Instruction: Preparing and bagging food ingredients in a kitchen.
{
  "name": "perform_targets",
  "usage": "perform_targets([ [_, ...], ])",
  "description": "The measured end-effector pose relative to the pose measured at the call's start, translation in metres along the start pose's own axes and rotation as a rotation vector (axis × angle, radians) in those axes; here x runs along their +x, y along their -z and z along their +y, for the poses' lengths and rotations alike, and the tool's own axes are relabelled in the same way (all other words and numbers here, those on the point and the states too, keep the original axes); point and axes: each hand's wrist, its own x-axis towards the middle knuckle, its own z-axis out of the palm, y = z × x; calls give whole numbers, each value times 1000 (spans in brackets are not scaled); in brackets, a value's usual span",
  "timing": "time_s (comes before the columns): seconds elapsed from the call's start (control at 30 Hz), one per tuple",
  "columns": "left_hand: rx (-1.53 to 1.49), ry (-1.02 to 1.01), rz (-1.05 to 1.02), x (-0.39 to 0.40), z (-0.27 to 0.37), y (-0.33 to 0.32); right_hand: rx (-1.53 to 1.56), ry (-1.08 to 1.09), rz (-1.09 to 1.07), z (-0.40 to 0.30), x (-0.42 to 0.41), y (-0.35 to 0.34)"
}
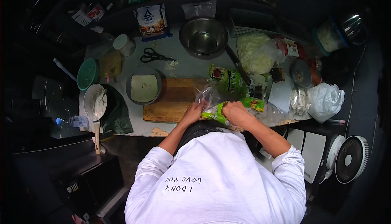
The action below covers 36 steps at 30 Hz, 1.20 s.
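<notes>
My left hand (194, 112) grips a clear plastic bag (208, 96) at the table's front edge, close to my body. Just to its right, my right hand (236, 113) is closed on a green and yellow plastic packet (216, 111), and its fingers are partly hidden. Left of the hands lies a wooden cutting board (171, 98). Beyond them a larger green food packet (227, 79) lies flat. A cleaver-like knife with a dark blade (237, 65) rests across it and leans towards the steel bowl (203, 37).
A round pan with pale sheets (144, 87) stands at the board's left. Black kitchen scissors (155, 56) lie behind it. A saucepan (95, 101) overhangs the left edge, its handle towards me. Shredded cabbage in a bag (256, 53) and a white plastic bag (325, 101) sit right.
</notes>
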Motion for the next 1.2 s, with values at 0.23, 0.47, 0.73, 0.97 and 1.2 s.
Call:
perform_targets([
  [0.23, -39, -54, -35, 0, -8, -3, 131, -65, -57, -6, -10, 19],
  [0.47, 59, -130, -43, 3, -13, -1, 277, -116, -135, 4, -14, 24],
  [0.73, 65, -123, -41, -3, 3, -1, 155, -144, 58, 1, -19, 20],
  [0.97, 20, -163, -63, -4, 1, -4, 49, -125, 44, -3, -28, 10],
  [1.2, 63, -174, -56, -9, 10, -4, 97, -103, 237, -16, -39, 11],
])
